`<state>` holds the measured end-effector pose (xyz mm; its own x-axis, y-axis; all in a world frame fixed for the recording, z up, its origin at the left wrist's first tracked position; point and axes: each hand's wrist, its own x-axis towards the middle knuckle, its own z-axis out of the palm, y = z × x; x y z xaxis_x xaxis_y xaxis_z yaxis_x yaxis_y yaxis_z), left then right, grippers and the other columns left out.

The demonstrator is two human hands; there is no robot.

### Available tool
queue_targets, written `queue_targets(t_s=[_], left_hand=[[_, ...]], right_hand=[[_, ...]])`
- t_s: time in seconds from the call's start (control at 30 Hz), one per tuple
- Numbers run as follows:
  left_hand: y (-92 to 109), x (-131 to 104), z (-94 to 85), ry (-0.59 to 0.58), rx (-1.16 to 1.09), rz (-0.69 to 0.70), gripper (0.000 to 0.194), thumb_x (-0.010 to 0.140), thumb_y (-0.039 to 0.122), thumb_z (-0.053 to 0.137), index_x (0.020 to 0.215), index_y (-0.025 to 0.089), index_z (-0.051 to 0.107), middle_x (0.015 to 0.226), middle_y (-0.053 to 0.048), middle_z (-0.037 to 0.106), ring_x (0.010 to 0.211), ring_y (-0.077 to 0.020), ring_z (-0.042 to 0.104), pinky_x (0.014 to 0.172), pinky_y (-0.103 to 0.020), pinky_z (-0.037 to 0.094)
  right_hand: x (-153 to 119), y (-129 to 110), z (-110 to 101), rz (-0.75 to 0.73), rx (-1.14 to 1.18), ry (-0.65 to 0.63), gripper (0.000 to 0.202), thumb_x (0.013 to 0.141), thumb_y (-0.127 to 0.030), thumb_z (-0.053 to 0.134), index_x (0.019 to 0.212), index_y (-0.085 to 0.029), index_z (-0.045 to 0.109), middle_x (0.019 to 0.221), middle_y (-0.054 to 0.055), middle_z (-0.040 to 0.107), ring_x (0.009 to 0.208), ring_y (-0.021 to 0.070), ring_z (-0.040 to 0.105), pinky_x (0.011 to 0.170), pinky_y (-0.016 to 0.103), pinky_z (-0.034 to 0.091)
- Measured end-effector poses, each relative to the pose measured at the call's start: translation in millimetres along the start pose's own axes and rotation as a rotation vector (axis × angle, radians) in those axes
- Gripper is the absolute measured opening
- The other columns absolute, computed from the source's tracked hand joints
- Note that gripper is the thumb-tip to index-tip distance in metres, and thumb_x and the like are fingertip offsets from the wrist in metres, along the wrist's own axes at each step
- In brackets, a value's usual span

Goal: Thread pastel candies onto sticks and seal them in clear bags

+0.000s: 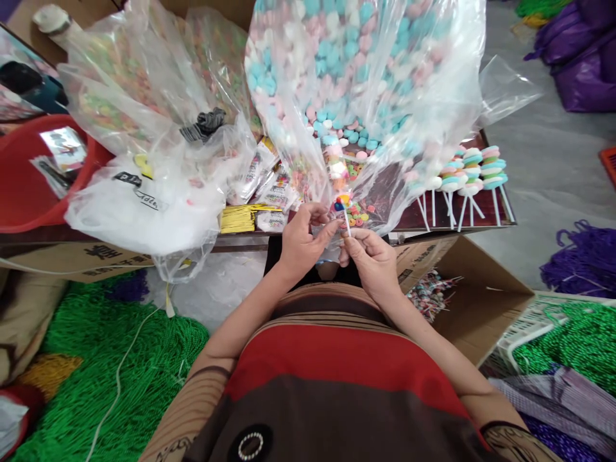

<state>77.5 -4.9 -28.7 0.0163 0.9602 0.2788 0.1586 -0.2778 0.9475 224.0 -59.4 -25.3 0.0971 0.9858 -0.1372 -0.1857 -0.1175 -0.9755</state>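
A marshmallow lollipop stands upright before me, a stack of soft pastel sweets on a white stick. Around its lower end is a colourful printed piece, red, blue and yellow. My right hand pinches the white stick between thumb and fingers. Curled at the left of the printed piece, my left hand has its fingertips against the lollipop's base; their exact hold is partly hidden. Just beyond both hands lie loose ring-shaped gummies inside a clear plastic bag.
A big clear bag of blue, pink and white marshmallows fills the table's back. Finished lollipops stand at the right edge. Yellow twist ties, small packets and a red basin are leftward. An open carton stands below right.
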Motion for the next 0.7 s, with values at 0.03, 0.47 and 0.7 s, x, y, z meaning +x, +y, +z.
queue_targets(t_s=[0.03,0.47,0.7], left_hand=[[0.3,0.1,0.6,-0.006,0.074,0.042,0.029,0.086,0.045,0.075,0.098,0.023,0.06,0.081,0.003,0.066,0.073,-0.0094,0.062,0.075,-0.024,0.05],[-3.1,4.2,5.0,0.043,0.446,0.227,0.006,0.089,0.026,0.068,0.094,0.023,0.068,0.084,-0.002,0.071,0.071,-0.0133,0.064,0.073,-0.026,0.047],[-4.6,6.3,7.4,0.054,0.541,0.344,0.006,0.092,0.021,0.06,0.091,0.023,0.065,0.08,-0.001,0.068,0.068,-0.0134,0.06,0.069,-0.027,0.043]], right_hand=[[-0.5,-0.7,0.2,0.004,-0.019,-0.001,0.033,0.085,-0.054,0.075,0.091,-0.023,0.067,0.059,-0.005,0.064,0.051,0.0102,0.056,0.054,0.026,0.047],[-2.3,1.8,2.0,-0.039,-0.135,0.01,0.031,0.088,-0.053,0.07,0.094,-0.024,0.062,0.058,-0.005,0.061,0.051,0.012,0.055,0.054,0.028,0.047],[-2.6,4.2,2.7,-0.055,-0.157,0.007,0.028,0.089,-0.052,0.068,0.093,-0.024,0.061,0.058,-0.005,0.062,0.051,0.0121,0.056,0.055,0.028,0.047]])
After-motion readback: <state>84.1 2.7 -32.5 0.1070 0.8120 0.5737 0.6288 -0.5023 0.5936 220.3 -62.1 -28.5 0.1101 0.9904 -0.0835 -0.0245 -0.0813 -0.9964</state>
